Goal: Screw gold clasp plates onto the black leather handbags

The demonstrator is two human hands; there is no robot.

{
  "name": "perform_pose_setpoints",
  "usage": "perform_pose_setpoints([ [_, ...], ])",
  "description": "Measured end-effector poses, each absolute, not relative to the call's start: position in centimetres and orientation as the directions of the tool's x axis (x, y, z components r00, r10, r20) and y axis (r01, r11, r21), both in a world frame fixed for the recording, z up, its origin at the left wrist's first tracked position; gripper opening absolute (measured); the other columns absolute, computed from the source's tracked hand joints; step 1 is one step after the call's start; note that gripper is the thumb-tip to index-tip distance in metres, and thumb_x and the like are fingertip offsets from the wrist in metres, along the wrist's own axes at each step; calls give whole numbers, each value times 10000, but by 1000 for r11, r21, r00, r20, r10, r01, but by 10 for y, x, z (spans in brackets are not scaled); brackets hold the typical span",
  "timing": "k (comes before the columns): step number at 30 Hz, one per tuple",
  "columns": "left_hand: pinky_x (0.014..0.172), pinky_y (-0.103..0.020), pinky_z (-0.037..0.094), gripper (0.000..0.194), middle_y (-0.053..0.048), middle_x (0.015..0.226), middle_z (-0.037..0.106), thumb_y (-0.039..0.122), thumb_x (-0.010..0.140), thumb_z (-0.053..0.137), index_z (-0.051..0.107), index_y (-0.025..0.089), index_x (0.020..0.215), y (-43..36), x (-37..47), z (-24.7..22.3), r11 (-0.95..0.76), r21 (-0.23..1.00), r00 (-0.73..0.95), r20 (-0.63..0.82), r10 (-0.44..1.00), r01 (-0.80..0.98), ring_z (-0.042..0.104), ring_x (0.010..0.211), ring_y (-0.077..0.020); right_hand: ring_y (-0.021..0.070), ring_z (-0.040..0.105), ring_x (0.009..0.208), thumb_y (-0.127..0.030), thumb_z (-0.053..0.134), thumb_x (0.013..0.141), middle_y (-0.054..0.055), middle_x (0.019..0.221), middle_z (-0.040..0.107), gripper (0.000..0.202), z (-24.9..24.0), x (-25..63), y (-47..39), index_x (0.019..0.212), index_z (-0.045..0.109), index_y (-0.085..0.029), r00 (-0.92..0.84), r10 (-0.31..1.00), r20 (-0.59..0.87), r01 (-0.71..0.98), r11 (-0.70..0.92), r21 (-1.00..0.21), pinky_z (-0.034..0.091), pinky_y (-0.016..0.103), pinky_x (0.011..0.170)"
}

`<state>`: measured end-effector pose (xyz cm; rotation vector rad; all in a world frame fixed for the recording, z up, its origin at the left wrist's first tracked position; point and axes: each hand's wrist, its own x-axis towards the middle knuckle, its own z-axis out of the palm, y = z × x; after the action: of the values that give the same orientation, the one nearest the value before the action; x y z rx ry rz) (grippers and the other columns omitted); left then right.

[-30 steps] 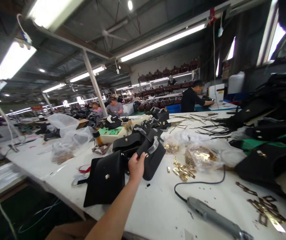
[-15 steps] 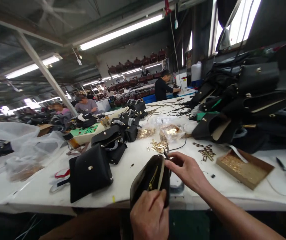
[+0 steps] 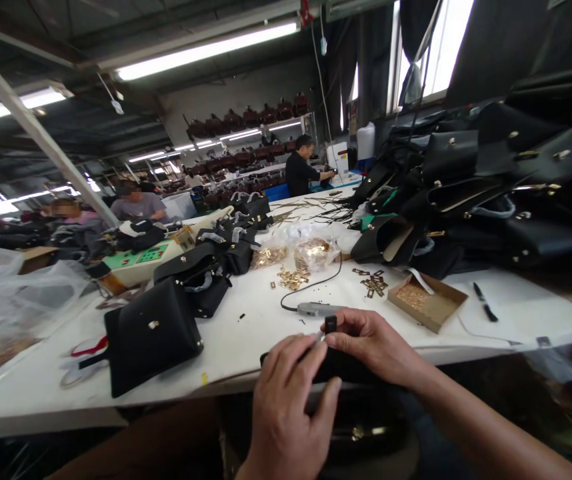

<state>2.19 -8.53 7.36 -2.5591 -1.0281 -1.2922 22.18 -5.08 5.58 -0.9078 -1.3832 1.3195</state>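
A black bag (image 3: pixel 351 373) lies at the table's front edge, below and between my hands, with a gold zip on its near side. My left hand (image 3: pixel 289 400) grips the bag's upper edge, fingers together on top and thumb lower down. At that same edge, my right hand (image 3: pixel 373 340) pinches a short black strap end (image 3: pixel 331 325) between thumb and fingers, right by my left fingertips. Just beyond my hands rests a grey corded electric screwdriver (image 3: pixel 316 309). Farther back lies a pile of small gold metal fittings (image 3: pixel 293 279).
Finished-looking black bags (image 3: pixel 153 333) stand on the left. A cardboard tray (image 3: pixel 431 307) of small gold pieces and a black-handled knife (image 3: pixel 486 303) lie on the right, before a tall heap of black bags (image 3: pixel 491 180). Across the table a person (image 3: pixel 303 170) works.
The bag has been tilted down and turned, so its open mouth no longer faces me. My left hand has moved up to its edge, beside my right. The view has swung right.
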Motion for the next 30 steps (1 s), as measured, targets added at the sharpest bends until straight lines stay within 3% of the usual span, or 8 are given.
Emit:
perform_pose_setpoints([
  [5, 1006, -526, 513, 529, -85, 1144, 741, 218, 848, 732, 568, 200, 1351, -67, 16, 58, -634, 276, 395, 588, 706, 722, 690, 1038, -282, 162, 572, 739, -459, 768, 856, 7, 814, 685, 272, 50, 223, -54, 869, 691, -198, -256, 956, 141, -60, 130, -990, 455, 279, 703],
  [8, 916, -468, 539, 380, -23, 1038, 771, 217, 841, 758, 667, 252, 1209, -56, 23, 43, -580, 363, 428, 420, 800, 729, 708, 945, -254, 160, 572, 727, -426, 757, 860, -1, 794, 676, 236, 34, 222, -52, 841, 684, -203, -198, 969, 146, -13, 146, -989, 449, 279, 694],
  [12, 1053, -489, 448, 133, -28, 947, 757, 200, 871, 726, 705, 209, 1003, -44, 35, 34, -587, 332, 530, 254, 809, 738, 698, 907, -235, 174, 590, 746, -392, 750, 848, 0, 788, 667, 201, 11, 219, -45, 824, 681, -206, -139, 978, 157, 69, 168, -983, 466, 290, 717],
  [15, 906, -405, 487, 38, -41, 917, 734, 227, 920, 672, 685, 192, 925, -35, 38, 29, -577, 298, 537, 213, 816, 760, 680, 881, -235, 178, 594, 755, -370, 721, 860, 0, 793, 659, 174, 3, 218, -39, 828, 661, -209, -81, 983, 165, 156, 176, -972, 468, 288, 718],
  [18, 745, -330, 447, 110, -6, 860, 718, 278, 968, 624, 671, 213, 893, -26, 34, 22, -564, 351, 531, 195, 825, 747, 670, 810, -209, 178, 613, 771, -314, 687, 874, -1, 804, 671, 113, 5, 219, -37, 821, 655, -219, -92, 971, 220, 322, 238, -916, 461, 278, 717],
  [23, 681, -277, 395, 142, 16, 807, 690, 242, 969, 613, 654, 217, 835, -23, 28, 8, -528, 474, 519, 163, 839, 705, 653, 770, -168, 169, 662, 728, -196, 602, 850, -10, 813, 717, 97, 11, 218, -37, 888, 681, -240, -197, 922, 332, 613, 381, -692, 447, 266, 682],
  [26, 666, -270, 393, 163, 9, 804, 681, 269, 983, 589, 653, 216, 842, -26, 31, 3, -502, 511, 513, 133, 848, 698, 652, 753, -166, 167, 666, 662, -175, 595, 801, -11, 767, 718, 128, 4, 214, -34, 877, 678, -236, -141, 919, 368, 733, 346, -585, 441, 267, 657],
  [30, 685, -273, 415, 139, 1, 841, 694, 277, 980, 591, 660, 216, 876, -30, 34, -2, -501, 525, 524, 118, 844, 689, 668, 786, -180, 166, 668, 677, -187, 580, 798, -12, 794, 727, 190, -8, 209, -33, 936, 697, -244, -65, 957, 283, 676, 251, -693, 461, 259, 658],
])
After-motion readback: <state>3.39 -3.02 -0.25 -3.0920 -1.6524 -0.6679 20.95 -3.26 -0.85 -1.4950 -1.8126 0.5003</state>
